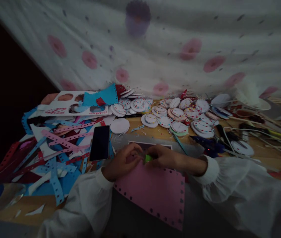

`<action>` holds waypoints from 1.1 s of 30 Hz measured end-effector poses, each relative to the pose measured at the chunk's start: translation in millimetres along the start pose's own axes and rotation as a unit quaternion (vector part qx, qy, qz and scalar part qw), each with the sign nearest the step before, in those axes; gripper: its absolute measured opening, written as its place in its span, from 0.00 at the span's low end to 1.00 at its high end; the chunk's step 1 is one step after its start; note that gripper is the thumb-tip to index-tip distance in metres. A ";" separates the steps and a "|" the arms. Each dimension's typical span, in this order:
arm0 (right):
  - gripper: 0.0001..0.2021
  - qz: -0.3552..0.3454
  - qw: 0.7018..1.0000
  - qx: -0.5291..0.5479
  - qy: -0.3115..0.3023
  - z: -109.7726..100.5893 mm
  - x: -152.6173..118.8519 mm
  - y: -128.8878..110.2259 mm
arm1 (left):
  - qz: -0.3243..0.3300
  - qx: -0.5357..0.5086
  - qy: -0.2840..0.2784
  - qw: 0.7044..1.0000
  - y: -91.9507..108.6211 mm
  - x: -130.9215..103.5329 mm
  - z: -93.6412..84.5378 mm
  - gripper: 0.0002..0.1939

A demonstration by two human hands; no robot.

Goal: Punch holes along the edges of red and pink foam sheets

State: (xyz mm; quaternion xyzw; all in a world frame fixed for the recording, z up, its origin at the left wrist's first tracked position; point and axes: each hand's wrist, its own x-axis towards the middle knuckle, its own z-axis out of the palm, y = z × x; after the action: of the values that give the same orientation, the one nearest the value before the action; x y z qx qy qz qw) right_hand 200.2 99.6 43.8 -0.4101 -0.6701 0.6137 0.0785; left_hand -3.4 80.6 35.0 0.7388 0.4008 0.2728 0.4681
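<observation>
A pink sheet of paper (152, 191) is held up in front of me, with small holes along its lower, right and part of its upper edges. My left hand (125, 162) is closed on the sheet's upper left part. My right hand (162, 158) grips a small bright green hole punch (147, 158) at the sheet's top edge. Fingers cover most of the punch. Behind my hands, a dark rectangle with a white border (169, 146) lies on the grey mat (192, 150).
Left are a black phone (100, 143) and a heap of punched paper strips (56, 175). Several decorated white paper discs (151, 119) spread along the back. A glue gun (208, 145) with a red light and cables lies right. A flowered curtain (165, 39) hangs behind.
</observation>
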 end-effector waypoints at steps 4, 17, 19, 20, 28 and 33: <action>0.04 -0.005 1.000 -0.006 -0.004 1.9 0.3 -2.4 | 0.007 0.000 -0.006 1.000 -4.6 -0.6 -0.7 0.08; 0.08 0.044 0.995 -0.034 -0.086 -22.7 -14.7 -19.8 | 0.034 0.016 0.050 0.998 -9.0 -3.7 1.5 0.05; 0.08 0.043 0.994 -0.029 -0.093 -22.0 -13.7 -19.9 | 0.028 0.015 0.050 0.998 -9.0 -4.0 1.6 0.05; 0.08 0.043 0.994 -0.029 -0.094 -21.3 -12.7 -18.9 | 0.025 0.014 0.049 0.998 -8.8 -4.0 1.6 0.05; 0.06 0.006 0.997 -0.083 0.003 -6.4 -5.8 1.2 | 0.034 0.019 0.047 0.998 -11.9 -3.9 1.7 0.05; 0.06 0.011 0.998 -0.067 -0.007 -4.1 -4.1 1.8 | 0.054 0.024 0.054 0.997 -14.5 -4.1 1.5 0.05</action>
State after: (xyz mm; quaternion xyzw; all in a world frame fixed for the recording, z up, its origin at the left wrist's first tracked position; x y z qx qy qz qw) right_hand 206.2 99.9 44.7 -0.4177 -0.7057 0.5709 0.0390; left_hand -9.3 79.9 21.0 0.7543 0.3915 0.3274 0.4129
